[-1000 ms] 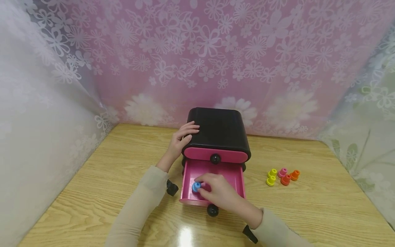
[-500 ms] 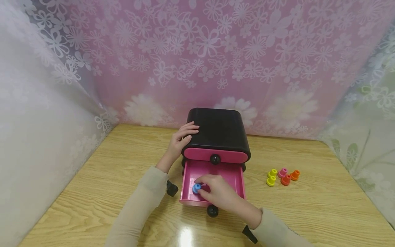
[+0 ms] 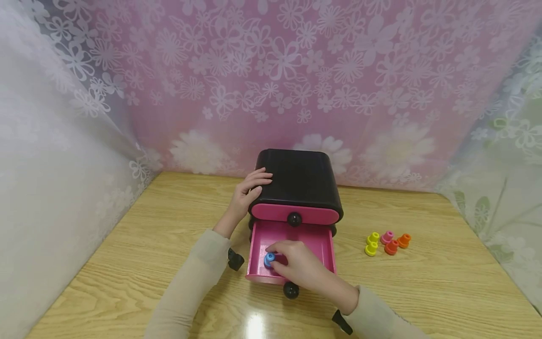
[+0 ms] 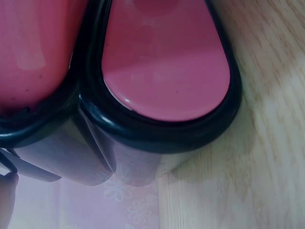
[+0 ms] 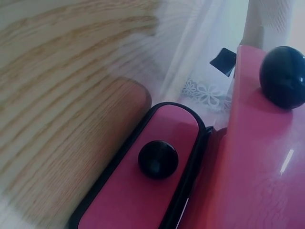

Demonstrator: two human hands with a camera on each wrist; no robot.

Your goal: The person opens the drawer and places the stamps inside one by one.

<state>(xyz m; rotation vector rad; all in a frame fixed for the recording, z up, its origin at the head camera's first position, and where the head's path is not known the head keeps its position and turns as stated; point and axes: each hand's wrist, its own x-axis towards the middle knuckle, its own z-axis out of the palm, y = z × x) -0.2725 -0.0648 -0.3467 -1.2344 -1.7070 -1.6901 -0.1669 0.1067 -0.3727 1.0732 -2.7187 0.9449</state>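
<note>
In the head view a small black chest with pink drawers (image 3: 298, 179) stands mid-table, its middle drawer (image 3: 315, 240) pulled out. My left hand (image 3: 250, 188) rests on the chest's upper left edge, fingers lying straight over the top. In the left wrist view, only a bit of a finger (image 4: 6, 198) shows at the lower left, by the chest's side. My right hand (image 3: 300, 263) reaches into the drawer and pinches a small blue stepped peg (image 3: 269, 260) with a hole in its top, near the drawer's left side. The right wrist view shows drawer fronts and knobs, not the hand.
Several similar pegs, yellow (image 3: 370, 248), pink (image 3: 386, 237), red (image 3: 391, 247) and orange (image 3: 404, 240), stand on the wooden table (image 3: 432, 282) right of the chest. A round black knob (image 3: 291, 290) juts from the drawer's front. A flowered curtain (image 3: 279, 94) hangs behind.
The blue peg has shifted very slightly toward the drawer's front in the right hand's fingers. The left hand keeps its place on the chest.
</note>
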